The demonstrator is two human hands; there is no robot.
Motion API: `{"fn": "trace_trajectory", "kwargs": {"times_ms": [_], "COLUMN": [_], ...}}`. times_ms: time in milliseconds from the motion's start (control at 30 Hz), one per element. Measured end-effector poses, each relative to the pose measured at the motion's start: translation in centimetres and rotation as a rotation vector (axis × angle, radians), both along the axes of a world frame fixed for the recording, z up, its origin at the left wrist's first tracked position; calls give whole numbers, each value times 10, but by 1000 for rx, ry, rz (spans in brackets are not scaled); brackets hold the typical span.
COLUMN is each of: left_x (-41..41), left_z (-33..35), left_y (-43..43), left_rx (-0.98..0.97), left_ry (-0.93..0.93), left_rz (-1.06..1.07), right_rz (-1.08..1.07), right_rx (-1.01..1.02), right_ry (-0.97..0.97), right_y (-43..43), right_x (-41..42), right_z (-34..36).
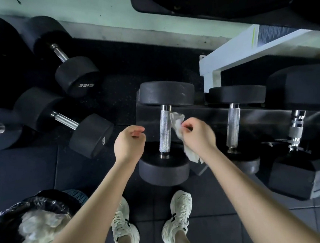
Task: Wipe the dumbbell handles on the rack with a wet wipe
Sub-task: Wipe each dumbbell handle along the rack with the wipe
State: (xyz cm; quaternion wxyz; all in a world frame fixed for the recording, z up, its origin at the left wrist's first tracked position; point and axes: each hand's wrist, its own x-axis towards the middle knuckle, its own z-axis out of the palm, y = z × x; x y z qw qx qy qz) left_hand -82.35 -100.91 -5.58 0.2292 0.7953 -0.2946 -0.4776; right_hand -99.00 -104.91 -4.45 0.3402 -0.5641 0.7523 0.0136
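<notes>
A low black metal rack point(203, 115) runs ahead of both hands, carrying black round-headed dumbbells. The nearest dumbbell point(165, 128) stands between the hands, its knurled silver handle point(165, 132) bare. Behind the left forearm sits a bin lined with a black plastic bag point(28, 214), crumpled white wipes inside. The right hand point(197, 135) pinches a crumpled white wet wipe point(179, 127), which touches the handle's right side and hangs below the palm. The left hand point(129, 143) hovers just left of the handle, fingers curled, gripping nothing.
</notes>
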Motion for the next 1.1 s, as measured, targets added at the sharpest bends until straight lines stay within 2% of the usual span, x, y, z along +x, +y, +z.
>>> {"fn": "trace_trajectory", "kwargs": {"times_ms": [67,167,200,300,433,500,667,733,833,933,1000,1100], "left_x": [-4,-10,-11,-16,-19,-22,-18,-11,-5,-3,-2,-6], "left_z": [-7,-21,-25,-41,-52,-54,-48,-46,-37,-33,-29,-23], "left_y": [-6,-14,-16,-21,-31,-36,-41,-37,-27,-22,-19,-8], "left_rx": [-3,3,11,51,86,107,226,269,302,242,164,54], "left_ry": [6,22,33,57,330,389,540,564,573,549,533,401], "left_rz": [-71,-146,-154,-166,78,195,489,469,340,293,298,212], "right_rz": [-188,-671,-759,-720,-713,-739,-461,-300,-79,-13,-61,-107], "right_rx": [120,276,283,296,341,353,286,224,171,147,82,11], "right_ry": [-273,-741,-799,-758,-858,-896,-657,-499,-124,122,109,-19], "right_y": [-2,-3,-4,-5,-7,-9,-3,6,15,16,13,10], "right_x": [10,20,20,17,18,20,9,2,-6,-16,-24,-28], "right_z": [-19,-36,-43,-50,-39,-38,-42,-45,-42,-28,-15,1]}}
